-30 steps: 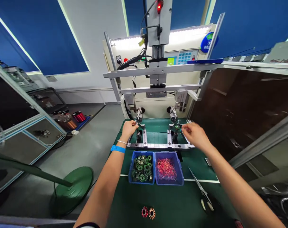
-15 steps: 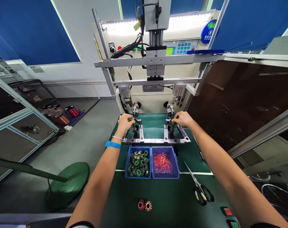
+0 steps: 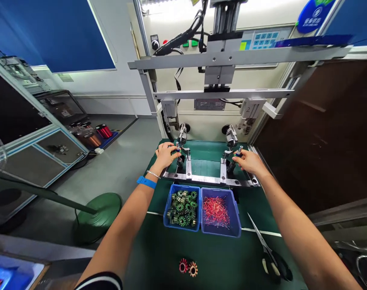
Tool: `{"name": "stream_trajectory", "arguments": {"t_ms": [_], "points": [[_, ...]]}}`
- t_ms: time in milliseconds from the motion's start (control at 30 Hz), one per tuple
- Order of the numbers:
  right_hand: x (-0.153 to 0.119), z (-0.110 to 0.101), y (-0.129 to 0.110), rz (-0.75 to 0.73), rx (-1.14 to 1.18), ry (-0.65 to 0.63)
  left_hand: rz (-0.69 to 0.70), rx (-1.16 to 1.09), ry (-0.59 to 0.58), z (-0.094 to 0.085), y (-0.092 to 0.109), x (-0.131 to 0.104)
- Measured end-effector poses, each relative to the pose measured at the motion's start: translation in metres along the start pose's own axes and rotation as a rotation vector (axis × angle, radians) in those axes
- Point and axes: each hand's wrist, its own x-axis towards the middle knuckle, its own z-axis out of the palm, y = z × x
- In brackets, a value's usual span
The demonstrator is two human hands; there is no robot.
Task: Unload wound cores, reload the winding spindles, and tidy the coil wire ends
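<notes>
My left hand (image 3: 167,156) is closed, fingertips round a small dark part with a bluish-green edge, which looks like a stator core (image 3: 178,150), at the top of the left metal post. At the right post, my right hand (image 3: 250,162) pinches a similar small stator core (image 3: 238,153); a metal pin sticks up there. Fingers partly cover both parts. The posts stand on a metal fixture (image 3: 206,179). In front of it, a blue bin (image 3: 164,219) holds green stator cores (image 3: 183,207). The bin beside it (image 3: 236,221) contains red wire scraps (image 3: 216,211).
Scissors (image 3: 266,249) lie at the right of the green mat. Two wound stators, one red (image 3: 183,266) and one copper-coloured (image 3: 193,269), rest near the front. Winding heads (image 3: 182,133) (image 3: 231,136) sit behind the fixture, under a metal frame (image 3: 240,56). A green round stand base (image 3: 99,217) is at left.
The view has tilted down and come closer. Both hands stay at the two posts with shifted fingers; the left hand's fingers are more spread over the post, and the parts' coloured edges show more.
</notes>
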Motion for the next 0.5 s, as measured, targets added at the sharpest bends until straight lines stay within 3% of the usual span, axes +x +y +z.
{"name": "stream_trajectory", "arguments": {"t_ms": [167, 300, 400, 500], "points": [[-0.008, 0.005, -0.008, 0.027, 0.113, 0.036, -0.002, -0.003, 0.004, 0.001, 0.005, -0.004], [-0.042, -0.002, -0.026, 0.012, 0.255, 0.070, -0.004, -0.030, 0.031, -0.010, 0.017, -0.020], [-0.104, -0.020, -0.009, -0.022, 0.312, 0.095, -0.017, -0.051, 0.096, -0.032, 0.006, -0.067], [-0.197, -0.037, 0.043, -0.054, 0.224, 0.171, -0.017, -0.077, 0.137, -0.060, -0.035, -0.161]]}}
